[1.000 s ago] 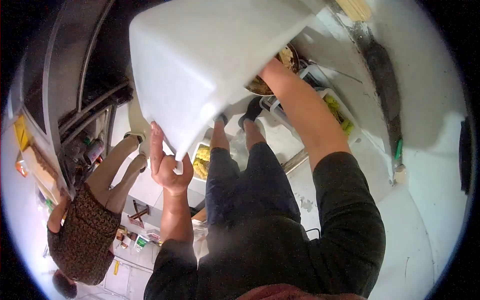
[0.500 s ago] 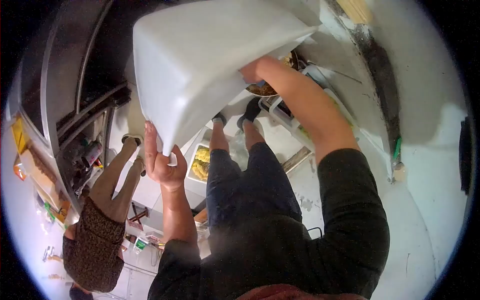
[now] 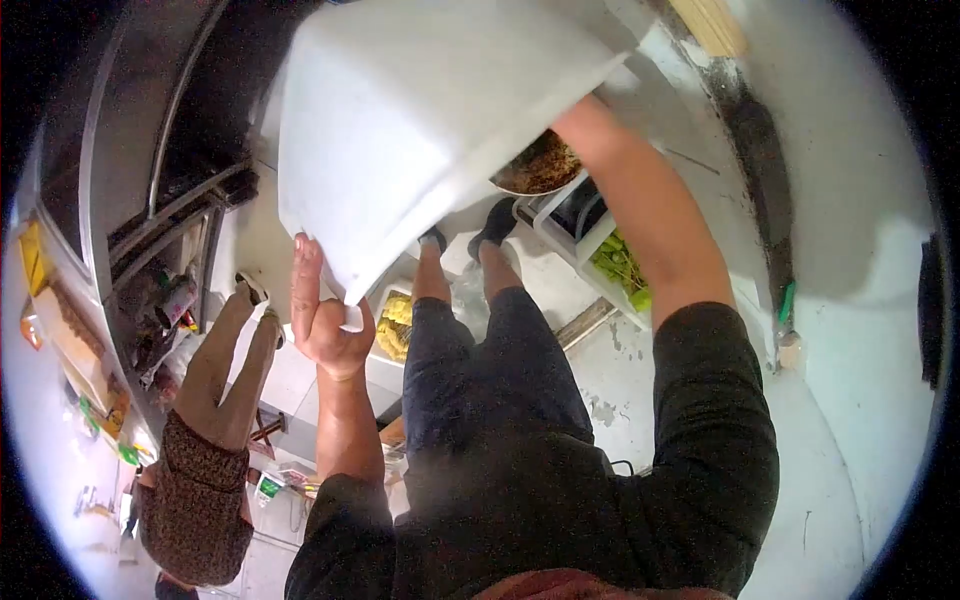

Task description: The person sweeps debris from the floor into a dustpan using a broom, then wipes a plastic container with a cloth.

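A large white plastic tub [image 3: 400, 130] is tipped up in front of me, its outer side towards me and its opening facing away. My left hand [image 3: 335, 320] is closed on the lower left corner of its rim, with some fingers stretched up along the wall. My right hand [image 3: 585, 125] reaches behind the tub's right edge into the opening. Its fingers are hidden there, so what they hold or touch does not show.
Below are a pan [image 3: 540, 165] of brown food, a white crate [image 3: 565, 225] with green vegetables [image 3: 620, 268], and a container with yellow food [image 3: 395, 325]. Another person [image 3: 200, 470] stands at left by a dark metal rack [image 3: 150, 230]. A wall [image 3: 850, 180] rises at right.
The tub has tilted and shifted slightly right. My right hand has moved up and right, deeper behind the rim, and a blue patch by it is no longer visible. The left hand keeps its hold.
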Tool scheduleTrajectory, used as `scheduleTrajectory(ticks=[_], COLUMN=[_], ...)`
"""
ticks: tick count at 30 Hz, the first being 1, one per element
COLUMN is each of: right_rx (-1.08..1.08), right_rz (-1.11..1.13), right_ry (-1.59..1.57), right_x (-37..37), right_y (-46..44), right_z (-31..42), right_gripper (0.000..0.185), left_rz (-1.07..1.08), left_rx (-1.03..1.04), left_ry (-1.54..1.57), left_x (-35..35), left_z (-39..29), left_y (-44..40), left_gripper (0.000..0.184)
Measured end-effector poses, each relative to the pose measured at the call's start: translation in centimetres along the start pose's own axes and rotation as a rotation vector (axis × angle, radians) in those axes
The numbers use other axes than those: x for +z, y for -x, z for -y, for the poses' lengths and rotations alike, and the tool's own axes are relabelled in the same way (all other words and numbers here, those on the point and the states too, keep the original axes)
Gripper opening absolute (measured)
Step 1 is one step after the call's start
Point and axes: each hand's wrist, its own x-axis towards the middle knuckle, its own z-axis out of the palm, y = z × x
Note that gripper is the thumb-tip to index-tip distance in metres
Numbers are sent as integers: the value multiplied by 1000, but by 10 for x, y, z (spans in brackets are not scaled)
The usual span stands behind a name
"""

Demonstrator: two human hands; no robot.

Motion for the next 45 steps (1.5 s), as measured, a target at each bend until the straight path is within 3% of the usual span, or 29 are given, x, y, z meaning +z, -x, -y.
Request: scheduleTrajectory(ticks=[6, 8, 14, 18, 21, 23, 26, 29, 30, 33, 40, 43, 45], right_rx=[-134, -125, -54, -10, -2, 72, 28, -23, -42, -38, 1, 299, 344], right_rz=[242, 401, 522, 96, 140, 350, 452, 553, 420, 553, 652, 548, 354], right_ry=[86, 53, 32, -218, -190, -88, -86, -62, -139, -97, -37, -102, -200], right_x=[32, 21, -3, 1, -10, 0, -3, -9, 48, 11, 17, 41, 36], right_y=[23, 45, 74, 56, 9, -31, -39, -45, -54, -22, 51, 71, 76], right_z=[32, 33, 6, 11, 29, 44, 68, 80, 73, 79, 35, 9, 6], right_gripper=[24, 23, 22, 25, 29, 25, 24, 23, 23, 27, 23, 24, 31], left_rz=[-85, -80, -135, -98, -73, -44, -101, -103, -136, -164, -206, -230, -273], left_rx=[-107, -107, -184, -166, -161, -152, -28, -61, -82, -125, -192, -342, -369], left_ry=[-54, -56, -28, -62, -80, -84, -8, -125, -146, -237, -259, -201, -168], left_x=[6, 8, 17, 9, 3, -4, -10, -11, -11, -6, 3, 4, 6], left_z=[16, 18, 23, 20, 10, 1, 5, 5, 7, 14, 22, 31, 38], left_y=[8, 10, 7, 10, 5, 0, 11, 3, 3, -2, -8, 0, 4], left_gripper=[29, 29, 28, 24, 23, 23, 22, 21, 20, 23, 23, 18, 15])
